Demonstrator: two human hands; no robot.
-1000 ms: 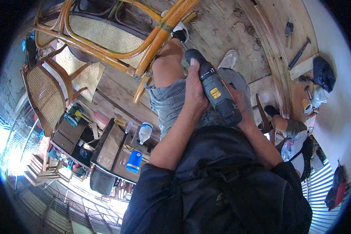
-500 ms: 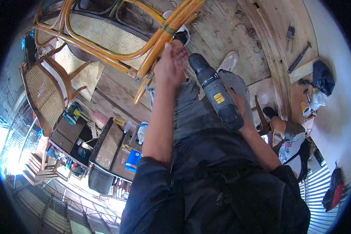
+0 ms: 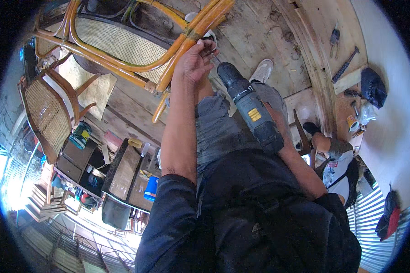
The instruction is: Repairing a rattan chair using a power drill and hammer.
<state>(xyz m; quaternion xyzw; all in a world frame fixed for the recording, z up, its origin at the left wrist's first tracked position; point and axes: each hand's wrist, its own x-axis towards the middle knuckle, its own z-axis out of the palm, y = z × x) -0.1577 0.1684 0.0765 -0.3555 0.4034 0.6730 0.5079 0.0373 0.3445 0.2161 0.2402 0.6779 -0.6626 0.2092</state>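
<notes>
My right hand (image 3: 275, 119) holds a black cordless drill (image 3: 250, 107) with a yellow patch, its chuck pointing up and left. The drill's body hides most of that hand's fingers. A thin bit (image 3: 217, 59) sticks out of the chuck toward my left hand (image 3: 196, 63). That hand's fingers are pinched together close to the bit's tip, beside the frame; whatever they hold is too small to make out. Right by it stands a rattan furniture frame (image 3: 177, 68) of glossy orange-brown poles with a woven cane panel (image 3: 118, 43).
A wooden chair (image 3: 48, 109) with cane weave stands at the left. Dark cabinets (image 3: 123, 170) and a blue container (image 3: 151, 188) lie below it. On the right are a hammer (image 3: 346, 64), pliers (image 3: 334, 37), a dark cap (image 3: 374, 87) and another person (image 3: 332, 148).
My left hand's fingers have risen a little and come together in a pinch, and the bit now shows. The drill has shifted slightly left. The whole view has moved slightly.
</notes>
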